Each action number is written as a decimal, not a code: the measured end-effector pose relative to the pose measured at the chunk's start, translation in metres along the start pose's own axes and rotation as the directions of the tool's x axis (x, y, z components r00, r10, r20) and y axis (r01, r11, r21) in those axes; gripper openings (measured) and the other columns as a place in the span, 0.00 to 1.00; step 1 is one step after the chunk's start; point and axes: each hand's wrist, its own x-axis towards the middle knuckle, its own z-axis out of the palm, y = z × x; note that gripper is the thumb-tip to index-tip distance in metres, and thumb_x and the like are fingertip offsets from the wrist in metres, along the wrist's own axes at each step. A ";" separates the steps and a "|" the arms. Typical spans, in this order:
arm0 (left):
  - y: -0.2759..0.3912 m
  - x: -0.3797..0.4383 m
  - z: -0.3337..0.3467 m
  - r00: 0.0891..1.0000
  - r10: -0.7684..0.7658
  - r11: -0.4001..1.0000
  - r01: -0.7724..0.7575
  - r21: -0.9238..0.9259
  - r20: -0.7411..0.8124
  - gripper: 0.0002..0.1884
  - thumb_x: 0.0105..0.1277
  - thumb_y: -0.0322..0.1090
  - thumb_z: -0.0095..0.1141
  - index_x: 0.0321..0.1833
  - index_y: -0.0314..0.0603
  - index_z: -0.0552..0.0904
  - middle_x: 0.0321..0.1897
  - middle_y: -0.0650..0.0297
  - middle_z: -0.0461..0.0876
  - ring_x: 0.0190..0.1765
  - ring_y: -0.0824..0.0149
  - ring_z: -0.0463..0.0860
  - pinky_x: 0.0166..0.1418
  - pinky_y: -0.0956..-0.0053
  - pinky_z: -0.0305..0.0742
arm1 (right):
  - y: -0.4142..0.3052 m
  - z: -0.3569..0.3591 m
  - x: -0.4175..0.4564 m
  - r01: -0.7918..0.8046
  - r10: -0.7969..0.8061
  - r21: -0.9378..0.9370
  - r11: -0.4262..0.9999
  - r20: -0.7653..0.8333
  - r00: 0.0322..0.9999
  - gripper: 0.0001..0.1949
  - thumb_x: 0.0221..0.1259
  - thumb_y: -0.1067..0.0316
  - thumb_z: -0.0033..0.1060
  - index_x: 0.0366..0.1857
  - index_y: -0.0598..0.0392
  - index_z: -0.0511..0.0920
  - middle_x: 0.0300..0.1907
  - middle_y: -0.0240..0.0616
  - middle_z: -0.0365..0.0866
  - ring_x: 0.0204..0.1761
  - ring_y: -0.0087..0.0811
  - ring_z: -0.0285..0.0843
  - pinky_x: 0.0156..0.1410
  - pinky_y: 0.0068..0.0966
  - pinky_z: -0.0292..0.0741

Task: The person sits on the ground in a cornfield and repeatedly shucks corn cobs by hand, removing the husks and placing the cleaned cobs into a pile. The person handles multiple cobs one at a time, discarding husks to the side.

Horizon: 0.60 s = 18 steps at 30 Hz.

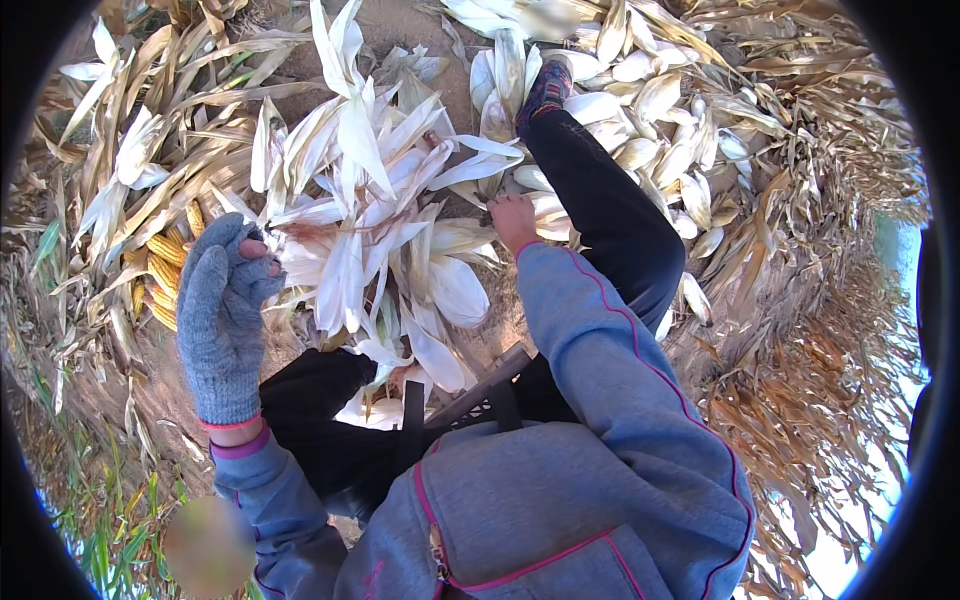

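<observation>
My left hand (234, 300) wears a grey knit glove with torn fingertips; its fingers are curled, and whether something lies in them cannot be told. Husked yellow corn cobs (165, 266) lie on the ground just beyond it. My right hand (513, 221) is bare and reaches to the base of an ear of corn in its husk (550, 214), near my shoe; its fingertips are partly hidden, so its grip is unclear. Between my hands spreads a heap of loose pale corn husks (360, 217) with reddish silk on it.
A pile of unhusked ears (652, 150) lies beyond my outstretched leg (600, 195). My patterned shoe (549, 86) rests against it. Dry corn stalks (810, 135) cover the ground on the right, with more stalks (202, 112) at the upper left. A seat frame (487, 382) shows between my legs.
</observation>
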 end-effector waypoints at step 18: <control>-0.019 -0.023 0.006 0.909 0.093 0.795 -0.313 0.520 0.405 0.29 0.56 0.40 0.61 0.58 0.34 0.67 0.48 0.54 0.74 0.49 0.64 0.76 0.52 0.72 0.72 | -0.053 -0.273 -0.021 0.217 -0.107 0.912 0.348 -0.191 0.976 0.12 0.51 0.80 0.57 0.41 0.61 0.79 0.33 0.28 0.80 0.36 0.14 0.73 0.43 0.16 0.72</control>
